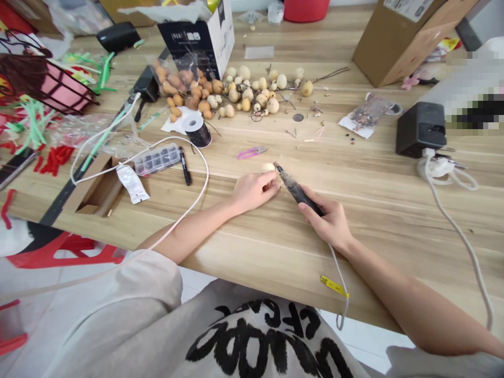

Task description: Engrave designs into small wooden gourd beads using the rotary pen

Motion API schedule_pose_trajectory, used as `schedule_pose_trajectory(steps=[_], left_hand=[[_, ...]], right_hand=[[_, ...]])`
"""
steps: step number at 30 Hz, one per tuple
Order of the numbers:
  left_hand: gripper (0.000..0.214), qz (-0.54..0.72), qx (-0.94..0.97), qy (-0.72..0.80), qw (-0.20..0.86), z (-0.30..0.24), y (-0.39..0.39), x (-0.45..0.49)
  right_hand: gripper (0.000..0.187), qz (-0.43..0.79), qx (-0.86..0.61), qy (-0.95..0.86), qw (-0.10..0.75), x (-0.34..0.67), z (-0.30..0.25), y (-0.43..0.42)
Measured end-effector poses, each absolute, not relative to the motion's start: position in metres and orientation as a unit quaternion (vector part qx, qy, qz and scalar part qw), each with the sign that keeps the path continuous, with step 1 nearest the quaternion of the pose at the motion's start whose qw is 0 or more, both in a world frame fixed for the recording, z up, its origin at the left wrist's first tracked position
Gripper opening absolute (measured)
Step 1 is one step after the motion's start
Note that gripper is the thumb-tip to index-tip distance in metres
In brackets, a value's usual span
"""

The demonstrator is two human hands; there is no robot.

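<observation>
My left hand pinches a small pale dried gourd between fingers and thumb. My right hand grips a black corded rotary tool like a pen. Its bit meets the gourd near my left fingertips, and the contact point is partly hidden. A thin white cord runs from the tool over the table's front edge and hangs down, with a yellow tag on it. Both forearms rest on the wooden table.
Several dried gourds lie heaped at the back, beside a black thread spool. Nearby are pink scissors, a black marker, a compartment box, a black power unit and cardboard boxes.
</observation>
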State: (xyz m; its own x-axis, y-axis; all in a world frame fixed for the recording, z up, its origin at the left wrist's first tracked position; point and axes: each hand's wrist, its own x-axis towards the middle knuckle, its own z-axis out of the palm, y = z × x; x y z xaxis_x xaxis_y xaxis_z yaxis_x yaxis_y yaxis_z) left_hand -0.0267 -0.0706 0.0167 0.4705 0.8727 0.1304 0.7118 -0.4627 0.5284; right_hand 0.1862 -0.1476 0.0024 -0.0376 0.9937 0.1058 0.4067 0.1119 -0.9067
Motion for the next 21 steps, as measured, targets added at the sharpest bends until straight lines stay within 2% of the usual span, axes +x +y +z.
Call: schedule_pose_trajectory(steps=[21], left_hand=[[0.029, 0.198, 0.834, 0.473, 0.205, 0.0176, -0.0707, -0.0263]], right_hand=[[0.049, 0.354, -0.568, -0.624, 0.403, 0.1856, 0.0038, -0.1473]])
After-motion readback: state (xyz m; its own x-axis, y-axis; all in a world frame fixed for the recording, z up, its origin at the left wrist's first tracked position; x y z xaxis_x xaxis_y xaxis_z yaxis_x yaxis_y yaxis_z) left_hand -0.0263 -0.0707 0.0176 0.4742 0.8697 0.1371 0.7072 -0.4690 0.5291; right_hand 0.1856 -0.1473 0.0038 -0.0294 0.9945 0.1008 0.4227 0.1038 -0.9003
